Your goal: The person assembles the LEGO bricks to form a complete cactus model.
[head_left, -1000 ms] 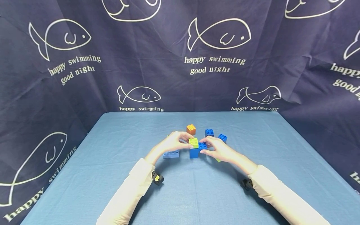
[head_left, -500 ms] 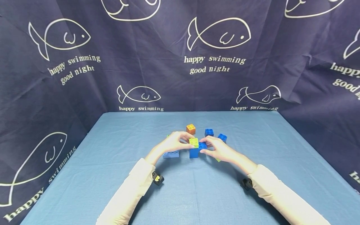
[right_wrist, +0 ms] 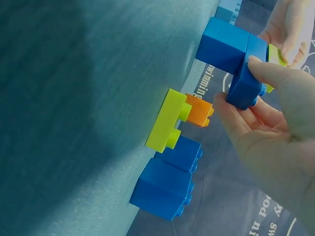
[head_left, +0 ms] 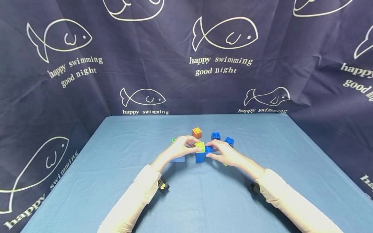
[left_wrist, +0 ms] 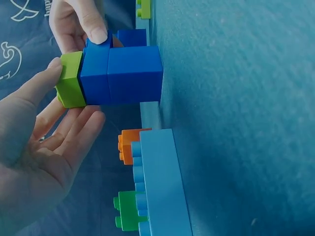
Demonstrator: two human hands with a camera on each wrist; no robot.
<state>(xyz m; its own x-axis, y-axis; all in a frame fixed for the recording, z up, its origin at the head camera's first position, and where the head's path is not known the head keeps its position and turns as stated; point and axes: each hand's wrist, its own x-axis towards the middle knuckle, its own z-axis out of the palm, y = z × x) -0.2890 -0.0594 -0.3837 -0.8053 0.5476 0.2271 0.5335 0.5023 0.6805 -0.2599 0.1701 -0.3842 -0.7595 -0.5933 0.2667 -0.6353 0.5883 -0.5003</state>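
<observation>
Two hands of mine on one stack (left_wrist: 109, 73), middle of desk (head_left: 186, 200). Left hand (head_left: 181, 146) pinches lime brick (left_wrist: 72, 86), directly above lower blue block (left_wrist: 138, 73). Right hand (head_left: 228, 153) grips upper blue brick (right_wrist: 244, 88) by end overhanging rightward. That brick's long axis: left to right, from beneath lime into my right. Left hand nearer lime. Whether lime sits fully pressed down, can't tell.
</observation>
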